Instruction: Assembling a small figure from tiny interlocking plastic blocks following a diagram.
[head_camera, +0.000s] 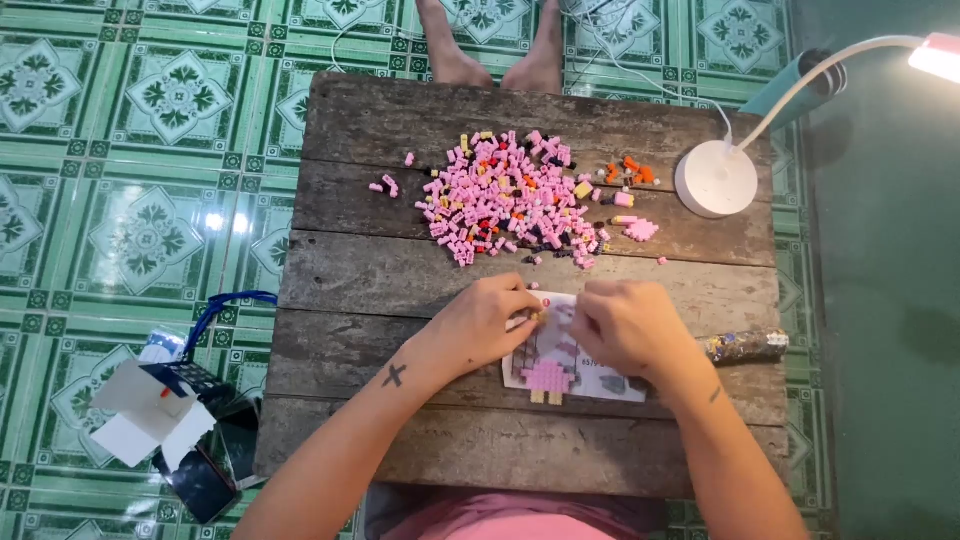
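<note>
Near the tabletop (400, 450) edge, the left hand (485, 322) and right hand (622, 325) meet, fingers curled over the instruction sheet (600, 380) beside a pink block figure (548, 378), apparently pinching tiny pieces I cannot see, with the brick pile (510, 200) farther off.

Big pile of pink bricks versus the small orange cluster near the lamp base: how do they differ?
The big pile of pink bricks is mostly pink with yellow, red and dark bits; the small orange cluster is mainly orange. The pile spreads wide across the table's middle; the cluster is tiny and sits beside the lamp base. Both lie loose on the far planks, beyond the left hand and right hand.
</note>
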